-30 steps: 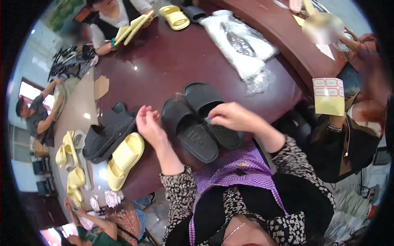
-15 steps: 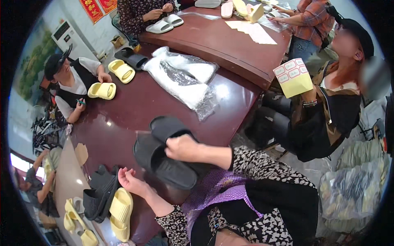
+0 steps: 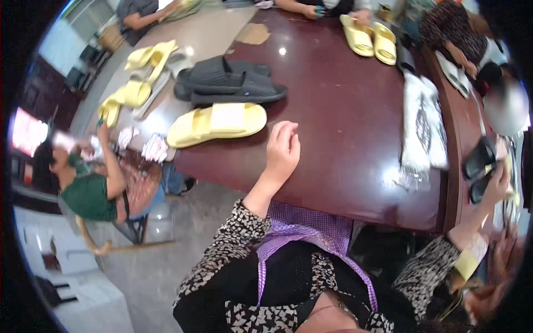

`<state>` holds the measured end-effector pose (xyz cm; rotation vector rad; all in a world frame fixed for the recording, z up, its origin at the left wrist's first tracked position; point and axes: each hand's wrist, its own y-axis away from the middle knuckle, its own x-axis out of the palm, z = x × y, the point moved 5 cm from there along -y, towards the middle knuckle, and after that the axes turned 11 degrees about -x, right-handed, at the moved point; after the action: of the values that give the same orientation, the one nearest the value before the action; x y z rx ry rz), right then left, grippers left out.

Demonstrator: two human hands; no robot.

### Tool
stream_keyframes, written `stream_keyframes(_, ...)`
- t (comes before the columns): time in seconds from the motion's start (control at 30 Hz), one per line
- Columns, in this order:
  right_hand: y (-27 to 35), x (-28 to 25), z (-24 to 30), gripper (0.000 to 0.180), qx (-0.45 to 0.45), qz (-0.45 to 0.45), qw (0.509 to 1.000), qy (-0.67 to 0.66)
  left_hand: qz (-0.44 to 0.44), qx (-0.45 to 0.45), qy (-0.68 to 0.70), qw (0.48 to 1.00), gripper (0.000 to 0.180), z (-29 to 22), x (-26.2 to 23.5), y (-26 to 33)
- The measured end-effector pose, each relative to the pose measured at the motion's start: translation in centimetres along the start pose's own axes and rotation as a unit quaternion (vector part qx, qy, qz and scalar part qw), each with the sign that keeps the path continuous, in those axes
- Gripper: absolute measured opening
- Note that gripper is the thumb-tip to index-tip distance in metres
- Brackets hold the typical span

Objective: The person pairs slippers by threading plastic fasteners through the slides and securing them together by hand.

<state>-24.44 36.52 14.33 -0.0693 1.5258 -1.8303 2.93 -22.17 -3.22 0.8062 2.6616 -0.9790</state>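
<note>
My left hand (image 3: 284, 152) is above the near edge of the dark red table, loosely curled and open, with nothing in it. Beside it lies a pair of pale yellow slide sandals (image 3: 236, 119). Black ribbed slide sandals (image 3: 230, 80) lie just behind that pair. Far to the right, my right hand (image 3: 498, 186) is closed at a pair of plain black slide sandals (image 3: 480, 160), over the second table. Its fingers are partly blurred near the rim of the picture.
More yellow and grey sandals (image 3: 133, 91) lie at the left. At the right is a plastic-wrapped white bundle (image 3: 416, 125). A yellow pair (image 3: 363, 39) lies by a person across the table. Someone in green (image 3: 91, 186) sits at the left; a yellow card (image 3: 472, 258) is beneath my right forearm.
The view has swung left. My right hand has carried the plain black sandals from in front of me out to the far right. My left hand stays empty, near the yellow sandals.
</note>
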Motion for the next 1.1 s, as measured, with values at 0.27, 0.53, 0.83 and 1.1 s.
stream_keyframes(0.27, 18.2, 10.3, 19.1, 0.015, 0.184, 0.169, 0.912, -0.325, -0.140, 0.034, -0.295, 0.945, 0.039, 3.3, -9.7, -2.0)
stream_keyframes(0.53, 26.3, 13.3, 31.1, 0.019, 0.098, 0.419, 0.763, -0.483, -0.031, -0.196, -0.007, 0.980, 0.041, 6.1, -8.2, -2.6)
stream_keyframes(0.83, 27.2, 12.5, 34.6, 0.046, 0.155, 0.411, 0.747, -0.498, 0.298, -0.326, 0.496, 0.748, 0.058, -7.6, 3.6, 3.3)
stream_keyframes(1.1, 28.6, 9.0, 33.3, 0.081, 0.155, 0.358, 0.831, -0.396, 0.274, -0.285, 0.701, 0.594, 0.062, -12.4, 8.5, 0.5)
